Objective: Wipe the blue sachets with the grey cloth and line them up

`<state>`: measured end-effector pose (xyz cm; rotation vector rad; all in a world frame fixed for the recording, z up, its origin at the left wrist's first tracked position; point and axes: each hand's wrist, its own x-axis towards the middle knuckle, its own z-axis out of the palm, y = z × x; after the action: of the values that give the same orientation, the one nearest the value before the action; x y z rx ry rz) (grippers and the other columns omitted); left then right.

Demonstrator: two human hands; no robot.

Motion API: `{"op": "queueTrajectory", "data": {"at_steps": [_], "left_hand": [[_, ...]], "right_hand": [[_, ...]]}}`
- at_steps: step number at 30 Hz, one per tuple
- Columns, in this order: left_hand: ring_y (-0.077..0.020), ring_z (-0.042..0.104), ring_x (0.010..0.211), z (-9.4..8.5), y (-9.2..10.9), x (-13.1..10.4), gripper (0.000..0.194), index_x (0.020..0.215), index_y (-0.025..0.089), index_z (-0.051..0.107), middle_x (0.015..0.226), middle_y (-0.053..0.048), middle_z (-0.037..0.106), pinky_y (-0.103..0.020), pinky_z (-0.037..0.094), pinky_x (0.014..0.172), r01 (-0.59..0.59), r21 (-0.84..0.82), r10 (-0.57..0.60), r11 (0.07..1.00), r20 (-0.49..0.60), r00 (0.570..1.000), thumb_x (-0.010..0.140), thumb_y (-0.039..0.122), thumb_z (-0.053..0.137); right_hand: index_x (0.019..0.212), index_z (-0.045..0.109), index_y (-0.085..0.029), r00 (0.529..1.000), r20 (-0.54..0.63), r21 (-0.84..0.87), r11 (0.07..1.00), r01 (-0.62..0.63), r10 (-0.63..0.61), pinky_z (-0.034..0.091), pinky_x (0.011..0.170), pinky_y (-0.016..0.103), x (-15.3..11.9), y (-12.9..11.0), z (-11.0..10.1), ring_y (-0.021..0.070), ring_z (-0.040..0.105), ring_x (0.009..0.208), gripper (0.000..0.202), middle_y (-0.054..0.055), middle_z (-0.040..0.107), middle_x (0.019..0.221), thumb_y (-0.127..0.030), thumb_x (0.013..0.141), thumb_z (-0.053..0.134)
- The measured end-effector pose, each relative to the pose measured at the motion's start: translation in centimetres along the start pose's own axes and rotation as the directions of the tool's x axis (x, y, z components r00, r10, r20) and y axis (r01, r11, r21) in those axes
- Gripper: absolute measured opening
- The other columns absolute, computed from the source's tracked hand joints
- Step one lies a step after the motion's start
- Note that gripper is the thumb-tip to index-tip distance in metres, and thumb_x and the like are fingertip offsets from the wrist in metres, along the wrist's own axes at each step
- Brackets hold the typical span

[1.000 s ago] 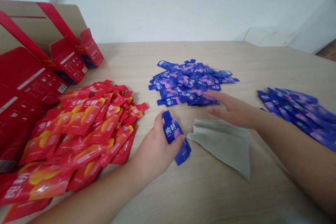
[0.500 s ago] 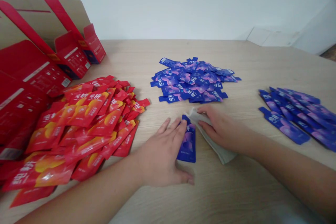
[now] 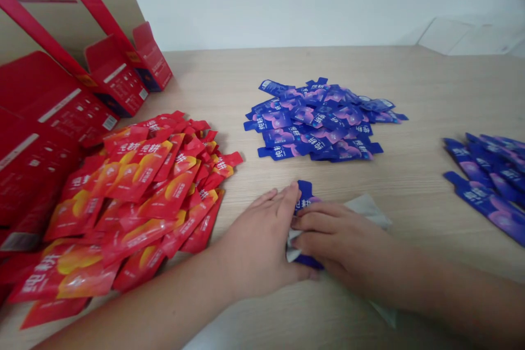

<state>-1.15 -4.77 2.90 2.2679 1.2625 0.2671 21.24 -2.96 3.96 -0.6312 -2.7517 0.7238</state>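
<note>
A single blue sachet (image 3: 304,190) lies on the table in front of me, mostly covered by my hands. My left hand (image 3: 260,243) rests flat along its left side, fingers stretched out and the thumb at its lower end. From the right, my right hand (image 3: 346,243) presses a pale cloth (image 3: 367,210) onto the sachet with its fingers bent over it. Part of the cloth sticks out behind that hand, and another corner shows below the wrist. The fingertips of both hands almost meet over the sachet.
A heap of red sachets (image 3: 143,191) spreads to the left, against red cartons (image 3: 115,76) standing by a larger box (image 3: 118,0). Beyond my hands is a pile of blue sachets (image 3: 315,120). More blue sachets (image 3: 492,186) lie fanned at the right. A white wall closes the back.
My right hand has brought the cloth from beside the sachet onto it, moving left and toward me. My left hand stays on the sachet. The view has shifted slightly.
</note>
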Motion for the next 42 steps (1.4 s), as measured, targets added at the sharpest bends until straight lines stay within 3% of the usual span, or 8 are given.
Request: {"op": "queueTrajectory", "data": {"at_steps": [5, 9, 14, 18, 23, 33, 38, 42], "left_hand": [[-0.0459, 0.042, 0.158, -0.2, 0.2, 0.0, 0.143, 0.173, 0.011, 0.016, 0.173, -0.026, 0.037, -0.060, 0.037, 0.129, 0.074, 0.021, -0.074, 0.997, 0.017, 0.997, 0.068, 0.069, 0.094], [-0.0481, 0.042, 0.157, 0.0, 0.0, -0.1, 0.144, 0.173, 0.012, 0.012, 0.174, -0.028, 0.034, -0.065, 0.038, 0.127, 0.033, 0.011, -0.033, 0.999, -0.012, 0.999, 0.069, 0.070, 0.092], [-0.0451, 0.045, 0.156, 0.5, -0.5, -0.2, 0.144, 0.174, 0.018, 0.007, 0.174, -0.027, 0.034, -0.066, 0.038, 0.127, -0.046, -0.012, 0.045, 0.999, -0.070, 0.997, 0.070, 0.066, 0.094], [-0.0395, 0.046, 0.156, 0.5, -0.5, -0.2, 0.137, 0.172, 0.016, 0.012, 0.170, -0.024, 0.043, -0.060, 0.035, 0.130, -0.052, -0.013, 0.051, 0.999, -0.071, 0.996, 0.073, 0.061, 0.094], [-0.0381, 0.048, 0.155, 0.3, -0.2, -0.1, 0.135, 0.171, 0.012, 0.016, 0.170, -0.025, 0.044, -0.057, 0.033, 0.132, -0.042, -0.006, 0.042, 0.999, -0.055, 0.998, 0.073, 0.062, 0.094], [-0.0419, 0.047, 0.155, 0.1, 0.0, 0.1, 0.136, 0.172, 0.013, 0.019, 0.171, -0.025, 0.042, -0.059, 0.034, 0.130, -0.003, 0.009, 0.004, 1.000, -0.045, 0.999, 0.072, 0.070, 0.090], [-0.0446, 0.050, 0.152, 0.2, -0.2, 0.0, 0.135, 0.172, 0.016, 0.017, 0.170, -0.025, 0.043, -0.062, 0.038, 0.127, -0.013, -0.002, 0.013, 1.000, -0.084, 0.996, 0.072, 0.070, 0.090], [-0.0425, 0.052, 0.152, 0.4, -0.7, -0.2, 0.123, 0.172, 0.014, 0.010, 0.166, -0.027, 0.047, -0.063, 0.037, 0.127, -0.093, -0.026, 0.090, 0.995, -0.084, 0.992, 0.083, 0.058, 0.082]], "right_hand": [[0.104, 0.075, -0.020, 0.998, -0.030, -0.100, 0.994, -0.050, 0.047, 0.053, 0.109, 0.049, 0.6, 2.6, -1.2, 0.0262, 0.068, 0.113, 0.017, 0.009, 0.076, 0.118, -0.013, 0.104, 0.060], [0.121, 0.072, -0.023, 0.976, -0.187, -0.187, 0.971, -0.147, 0.111, 0.060, 0.097, 0.048, -0.5, 4.1, -1.1, 0.0290, 0.069, 0.111, 0.024, 0.011, 0.074, 0.121, -0.015, 0.105, 0.057], [0.129, 0.062, -0.020, 0.932, -0.353, -0.088, 0.989, -0.116, 0.078, 0.062, 0.097, 0.040, -1.7, 1.9, 0.0, 0.0268, 0.071, 0.115, 0.026, 0.013, 0.073, 0.125, -0.019, 0.102, 0.063], [0.113, 0.068, -0.019, 0.977, -0.200, -0.103, 0.993, 0.055, -0.075, 0.059, 0.102, 0.037, -1.4, -0.4, 0.1, 0.0233, 0.071, 0.112, 0.018, 0.010, 0.075, 0.120, -0.011, 0.105, 0.054], [0.108, 0.073, -0.021, 0.996, -0.088, -0.051, 0.998, 0.023, -0.027, 0.059, 0.098, 0.042, -0.7, -0.1, -0.3, 0.0234, 0.071, 0.103, 0.017, 0.006, 0.077, 0.112, -0.015, 0.106, 0.056], [0.112, 0.075, -0.023, 0.983, -0.166, -0.179, 0.979, -0.101, 0.071, 0.059, 0.100, 0.046, -0.5, 3.8, -1.1, 0.0250, 0.072, 0.107, 0.019, 0.009, 0.078, 0.118, -0.016, 0.105, 0.058], [0.116, 0.076, -0.024, 0.955, -0.295, -0.107, 0.993, -0.051, 0.017, 0.062, 0.101, 0.041, -1.0, 2.6, -1.4, 0.0240, 0.073, 0.114, 0.020, 0.009, 0.078, 0.122, -0.016, 0.103, 0.063], [0.114, 0.075, -0.022, 0.990, -0.081, 0.128, 0.984, 0.126, -0.117, 0.059, 0.102, 0.029, -1.0, 0.1, -1.7, 0.0158, 0.073, 0.114, 0.021, 0.005, 0.080, 0.118, -0.012, 0.101, 0.063]]}}
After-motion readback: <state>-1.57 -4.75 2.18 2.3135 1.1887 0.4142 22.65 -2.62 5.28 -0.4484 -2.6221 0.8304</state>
